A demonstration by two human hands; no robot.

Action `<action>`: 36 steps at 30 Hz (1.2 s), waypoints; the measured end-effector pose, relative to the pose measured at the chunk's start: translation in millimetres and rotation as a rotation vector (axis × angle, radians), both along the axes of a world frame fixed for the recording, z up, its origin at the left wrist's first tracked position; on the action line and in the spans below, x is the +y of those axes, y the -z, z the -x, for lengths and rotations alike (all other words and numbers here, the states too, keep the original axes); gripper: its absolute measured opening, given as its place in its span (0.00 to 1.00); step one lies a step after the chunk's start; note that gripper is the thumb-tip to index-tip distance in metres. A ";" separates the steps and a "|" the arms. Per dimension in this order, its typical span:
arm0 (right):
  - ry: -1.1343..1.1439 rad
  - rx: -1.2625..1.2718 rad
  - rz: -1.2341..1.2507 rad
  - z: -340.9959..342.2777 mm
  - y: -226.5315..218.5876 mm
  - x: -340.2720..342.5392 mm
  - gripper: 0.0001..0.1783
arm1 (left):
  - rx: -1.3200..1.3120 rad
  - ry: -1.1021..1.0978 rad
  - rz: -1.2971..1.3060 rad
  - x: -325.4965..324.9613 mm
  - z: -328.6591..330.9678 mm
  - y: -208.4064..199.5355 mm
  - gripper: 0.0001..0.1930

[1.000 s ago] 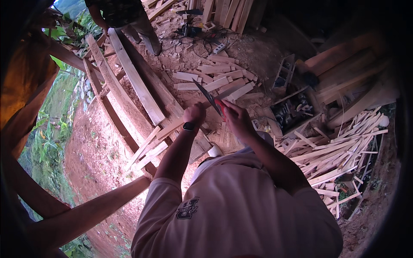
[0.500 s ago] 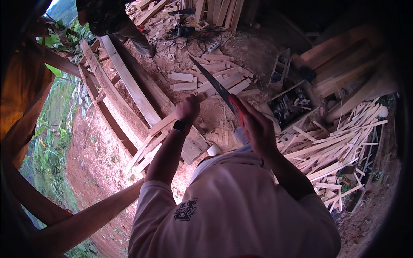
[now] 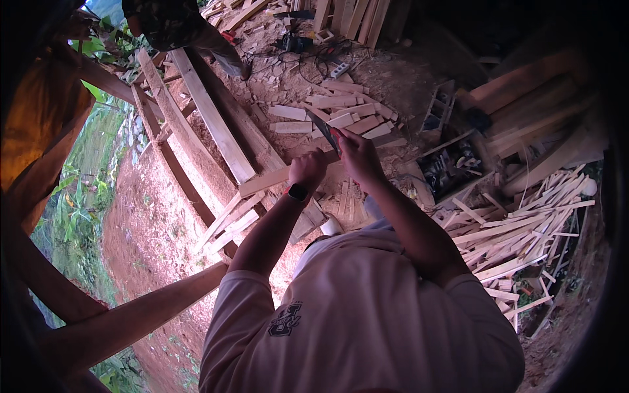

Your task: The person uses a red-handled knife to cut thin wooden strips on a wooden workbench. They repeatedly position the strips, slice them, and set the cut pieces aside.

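Handsaw point(image 3: 321, 125) slants lengthwise, tip forward-left; right fingers point(image 3: 350, 139) grip it, left fingers point(image 3: 308, 164) clasp wooden strip point(image 3: 267, 181).

Handsaw point(image 3: 321, 126): dark tapering blade, red handle mostly covered; tip aimed forward-left. Wood strip point(image 3: 265, 181): pale, straight, narrow; runs slantwise, left to forward-right. Blade's handle end close against strip; any kerf too small to see from here.

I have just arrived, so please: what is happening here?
A person holds a red-handled saw in the right hand, beside or over a wooden strip; whether saw and strip touch is unclear. The left hand grips that strip. Short boards lie beyond the hands, and a pile of thin strips to the right. Another person stands farther off.
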State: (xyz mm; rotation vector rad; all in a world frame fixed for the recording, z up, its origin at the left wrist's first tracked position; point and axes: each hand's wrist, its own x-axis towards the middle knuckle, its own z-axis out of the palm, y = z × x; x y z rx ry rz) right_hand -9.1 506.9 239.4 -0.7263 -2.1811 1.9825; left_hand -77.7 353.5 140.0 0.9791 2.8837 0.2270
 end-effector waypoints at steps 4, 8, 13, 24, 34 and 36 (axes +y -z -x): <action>0.019 -0.011 -0.076 -5.1 -4.2 -1.4 0.22 | 0.013 0.030 -0.017 8.0 -4.0 7.0 0.09; 0.039 -0.011 -0.114 -15.7 -6.0 6.5 0.23 | 0.013 0.003 -0.022 25.6 3.8 8.9 0.10; -0.108 -0.011 -0.105 -57.1 -46.9 -5.5 0.24 | -0.083 -0.121 0.018 -5.2 32.4 29.9 0.12; 0.068 0.082 0.292 -131.1 -131.1 19.5 0.24 | 0.007 -0.197 -0.223 2.4 12.7 -31.1 0.09; -0.091 0.317 -0.489 -162.0 -182.8 9.3 0.30 | 0.032 -0.210 -0.269 -8.0 -5.0 -54.9 0.15; 0.063 0.333 -0.504 -162.6 -172.2 19.6 0.33 | 0.069 -0.216 -0.345 -12.8 -11.6 -64.4 0.17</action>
